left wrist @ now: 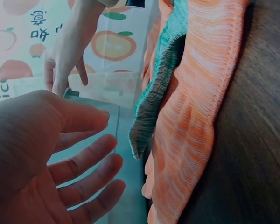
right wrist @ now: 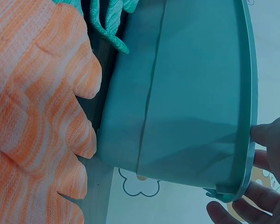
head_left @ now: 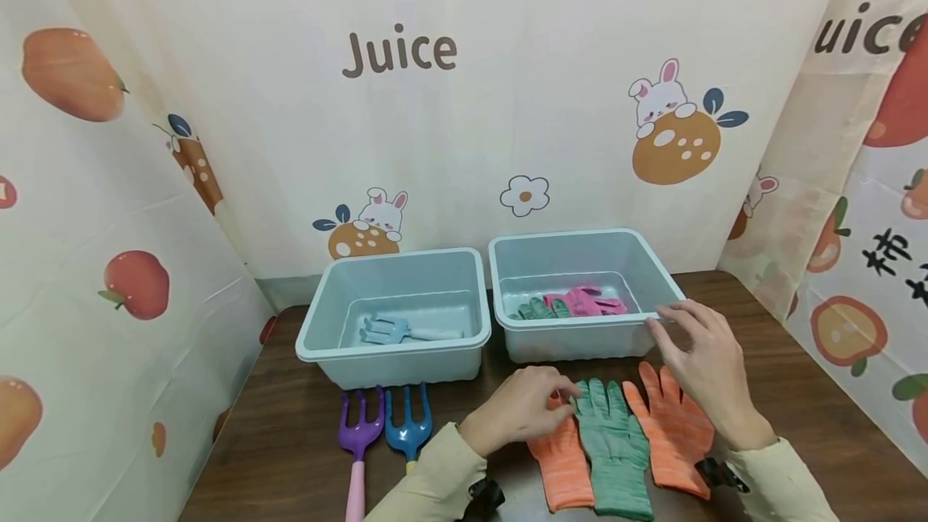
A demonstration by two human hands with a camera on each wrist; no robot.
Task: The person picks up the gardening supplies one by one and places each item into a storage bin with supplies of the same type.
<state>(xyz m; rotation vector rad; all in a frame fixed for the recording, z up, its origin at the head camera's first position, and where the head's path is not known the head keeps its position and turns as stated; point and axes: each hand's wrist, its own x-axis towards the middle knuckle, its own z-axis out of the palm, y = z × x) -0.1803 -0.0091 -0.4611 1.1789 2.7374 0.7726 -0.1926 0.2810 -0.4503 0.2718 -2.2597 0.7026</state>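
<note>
My right hand is at the front right corner of the right-hand light blue bin. In the right wrist view its thumb lies on the bin's rim, with fingers curled beyond the edge. A pink glove and a green glove lie inside that bin. Over the table gloves hovers my left hand, fingers loosely bent, holding nothing in the left wrist view. Below it lie an orange glove, a green glove and, farther right, another orange glove.
Beside the right bin stands a second light blue bin holding a light blue toy garden fork. A purple fork and a blue fork lie in front of it. Printed curtains enclose the brown table.
</note>
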